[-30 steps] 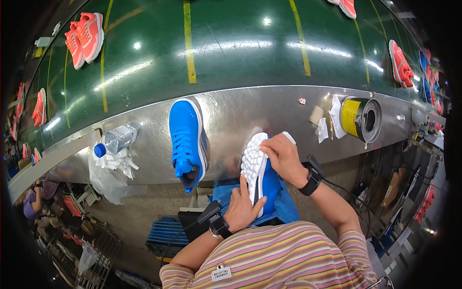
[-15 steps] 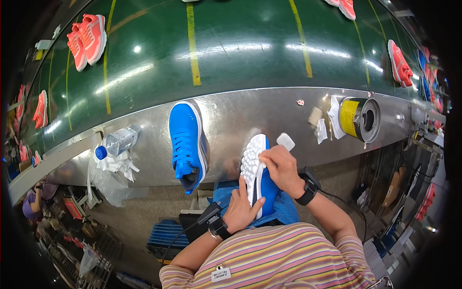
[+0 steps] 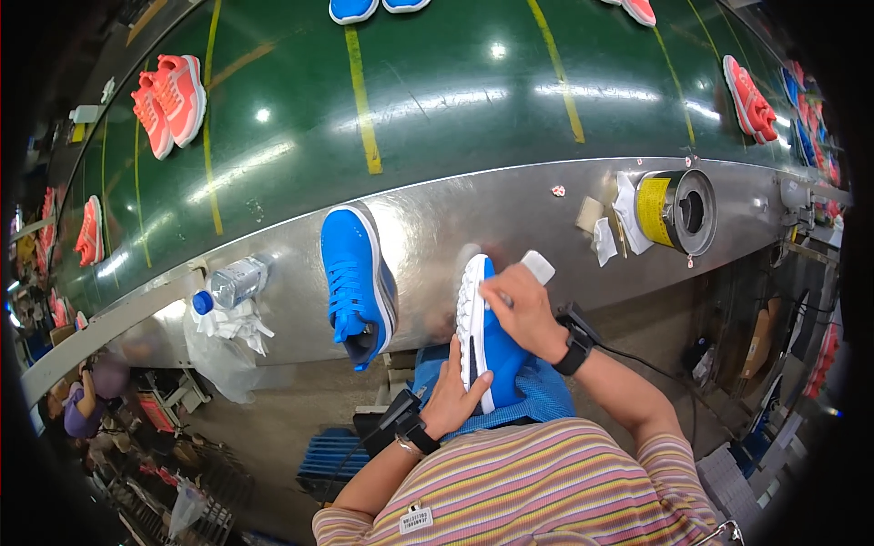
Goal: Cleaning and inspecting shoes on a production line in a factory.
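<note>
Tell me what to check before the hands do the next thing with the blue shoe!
1. Left hand gripping the heel end of the blue shoe: ok.
2. Right hand holding the white block against the shoe's side: ok.
3. Shoe tipped on its side, white sole facing left: ok.
4. Second blue shoe lying apart on the metal ledge, out of the way: ok.
5. Water bottle on the ledge, away from both hands: ok.
6. Shoe's side clean where the block rubs: cannot tell, the hand hides it.
</note>
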Motion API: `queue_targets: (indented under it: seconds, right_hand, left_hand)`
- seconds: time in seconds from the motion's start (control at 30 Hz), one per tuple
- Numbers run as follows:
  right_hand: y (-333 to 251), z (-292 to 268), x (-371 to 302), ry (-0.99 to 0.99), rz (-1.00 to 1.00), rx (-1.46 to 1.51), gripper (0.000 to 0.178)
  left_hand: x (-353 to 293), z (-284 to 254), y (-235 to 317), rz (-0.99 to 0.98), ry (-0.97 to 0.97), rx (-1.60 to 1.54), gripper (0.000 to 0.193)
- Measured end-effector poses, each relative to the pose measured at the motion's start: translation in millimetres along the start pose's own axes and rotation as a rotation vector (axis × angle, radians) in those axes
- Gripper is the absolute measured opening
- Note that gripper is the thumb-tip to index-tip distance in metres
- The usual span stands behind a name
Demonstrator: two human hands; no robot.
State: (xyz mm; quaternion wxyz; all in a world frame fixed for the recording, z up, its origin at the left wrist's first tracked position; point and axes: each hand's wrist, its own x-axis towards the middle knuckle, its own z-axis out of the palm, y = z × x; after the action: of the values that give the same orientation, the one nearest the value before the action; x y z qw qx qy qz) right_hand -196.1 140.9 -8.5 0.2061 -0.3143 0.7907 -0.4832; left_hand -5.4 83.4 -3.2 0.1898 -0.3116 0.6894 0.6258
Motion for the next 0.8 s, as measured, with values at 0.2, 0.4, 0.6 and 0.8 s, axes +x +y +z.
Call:
queue_targets:
  seconds: [0.2, 0.4, 0.6, 0.8]
  right_hand:
    - [-35, -32, -29, -0.06, 0.06, 0.222, 0.005]
    - [27, 3, -24, 0.095, 0.558, 1.179, 0.009]
    - [31, 27, -33, 0.063, 0.656, 1.462, 0.014]
    - [55, 16, -44, 0.123, 0.617, 1.331, 0.012]
  left_hand:
    - [7, -22, -14, -0.049, -0.042, -0.744, 0.055]
    - [40, -28, -25, -0.215, 0.381, -0.779, 0.049]
    - [34, -32, 41, 0.231, 0.496, 0.31, 0.095]
    - [56, -42, 34, 0.325, 0.6, 0.274, 0.07]
